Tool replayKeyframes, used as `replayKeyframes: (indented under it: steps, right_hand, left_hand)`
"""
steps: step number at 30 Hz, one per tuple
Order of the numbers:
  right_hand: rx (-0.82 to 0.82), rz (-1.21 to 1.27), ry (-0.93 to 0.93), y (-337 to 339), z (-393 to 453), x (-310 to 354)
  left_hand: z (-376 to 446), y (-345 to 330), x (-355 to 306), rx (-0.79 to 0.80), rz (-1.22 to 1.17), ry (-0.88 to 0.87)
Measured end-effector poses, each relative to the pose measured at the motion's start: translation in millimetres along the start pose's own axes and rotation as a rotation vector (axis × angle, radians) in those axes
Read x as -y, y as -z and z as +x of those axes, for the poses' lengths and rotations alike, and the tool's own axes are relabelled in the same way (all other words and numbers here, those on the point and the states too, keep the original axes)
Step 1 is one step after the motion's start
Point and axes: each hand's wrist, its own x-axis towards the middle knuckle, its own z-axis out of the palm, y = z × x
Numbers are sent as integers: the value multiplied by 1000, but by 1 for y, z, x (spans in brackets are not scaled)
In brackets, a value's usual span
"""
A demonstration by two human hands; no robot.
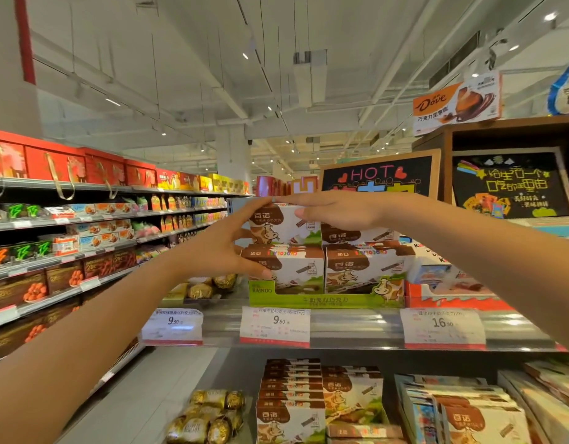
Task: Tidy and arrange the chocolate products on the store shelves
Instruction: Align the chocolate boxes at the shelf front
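A white and brown chocolate box [278,226] with a cow picture sits on top of a stack in a green display tray [325,299] on the upper shelf. My left hand [227,241] grips its left side, fingers over the top edge and thumb reaching down to the box below [292,267]. My right hand [334,210] holds its top right corner from above. More of the same boxes [363,267] stand beside it in the tray.
Gold-wrapped chocolates [201,288] lie left of the tray, a red and white carton [449,293] to its right. Price tags [275,326] line the shelf edge. The lower shelf holds more cow boxes [291,398] and gold chocolates [206,418]. An aisle of shelves [68,251] runs along the left.
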Motion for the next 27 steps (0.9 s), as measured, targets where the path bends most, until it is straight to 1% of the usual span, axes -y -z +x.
replayKeyframes:
  steps: [3, 6, 13, 20, 23, 27]
  right_hand:
    - [-49, 66, 23, 0, -1, -4]
    - [-147, 42, 54, 4, -2, -7]
    - [-268, -22, 80, 2, 1, -11]
    - [-204, 12, 108, -1, 7, -3]
    - [-210, 49, 94, -3, 4, 2]
    - [-145, -28, 74, -4, 1, 10]
  left_hand:
    - [0, 2, 2, -53, -50, -24]
    - [3, 4, 2, -104, -154, -19]
    - [17, 1, 2, -12, -61, 4]
    - [4, -9, 16, -77, -72, 19]
    - [4, -8, 11, -37, -65, 37]
    - [0, -3, 1, -13, 10, 73]
